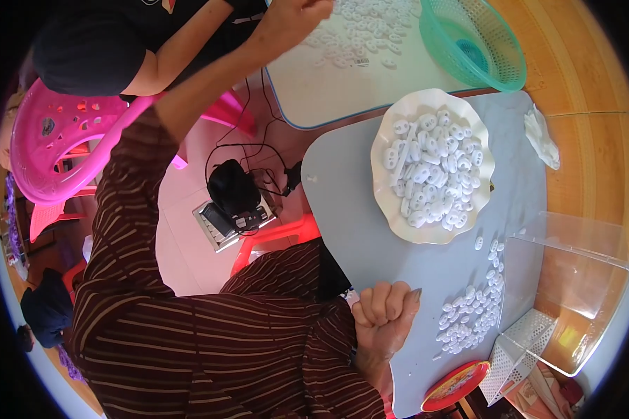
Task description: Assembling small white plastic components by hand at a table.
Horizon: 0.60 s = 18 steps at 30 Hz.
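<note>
Pieces point(433, 167) in dish point(381, 164), on near table point(349, 202); loose pieces point(472, 307) between dish and tray point(432, 401); box point(573, 283) alongside. On second table point(293, 98): basket point(500, 31) beside further pieces point(370, 26).

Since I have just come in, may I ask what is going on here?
A person in stripes has the left hand near white pieces on a white table, beside a co-worker. The right hand is curled by a grey table; I cannot tell if either holds anything. More pieces fill a cream bowl, and others lie loose on the grey table.

The white pieces point(432, 171) look smooth plastic, the bowl point(381, 167) glossy.
</note>
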### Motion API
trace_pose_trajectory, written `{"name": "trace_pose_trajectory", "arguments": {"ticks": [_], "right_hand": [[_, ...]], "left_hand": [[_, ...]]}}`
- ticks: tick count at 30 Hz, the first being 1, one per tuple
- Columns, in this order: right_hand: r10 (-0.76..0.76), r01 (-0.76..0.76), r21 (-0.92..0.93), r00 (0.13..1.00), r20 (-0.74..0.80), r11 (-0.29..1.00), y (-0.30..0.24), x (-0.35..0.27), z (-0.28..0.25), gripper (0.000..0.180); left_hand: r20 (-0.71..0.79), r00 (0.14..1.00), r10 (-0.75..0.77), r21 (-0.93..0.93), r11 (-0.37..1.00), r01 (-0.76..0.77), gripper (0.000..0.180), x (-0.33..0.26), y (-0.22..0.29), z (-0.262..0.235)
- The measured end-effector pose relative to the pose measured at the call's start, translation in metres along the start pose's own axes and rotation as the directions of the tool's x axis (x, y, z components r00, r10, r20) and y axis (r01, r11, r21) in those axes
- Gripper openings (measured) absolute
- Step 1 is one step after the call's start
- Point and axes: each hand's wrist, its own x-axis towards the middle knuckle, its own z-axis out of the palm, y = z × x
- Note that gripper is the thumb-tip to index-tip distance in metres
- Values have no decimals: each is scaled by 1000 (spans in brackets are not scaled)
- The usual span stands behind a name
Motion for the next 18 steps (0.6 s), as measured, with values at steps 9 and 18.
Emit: {"name": "trace_pose_trajectory", "arguments": {"ticks": [9, 18], "right_hand": [[163, -180, -96, 974, -157, 979, 3, 5, 24, 54], [-50, -85, -348, 930, -363, 933, 11, 12, 32, 42]], "left_hand": [[397, 609, 686, -397, 727, -560, 17, -156, 123, 36], [481, 471, 740, -437, 668, -603, 21, -162, 139, 29]]}}
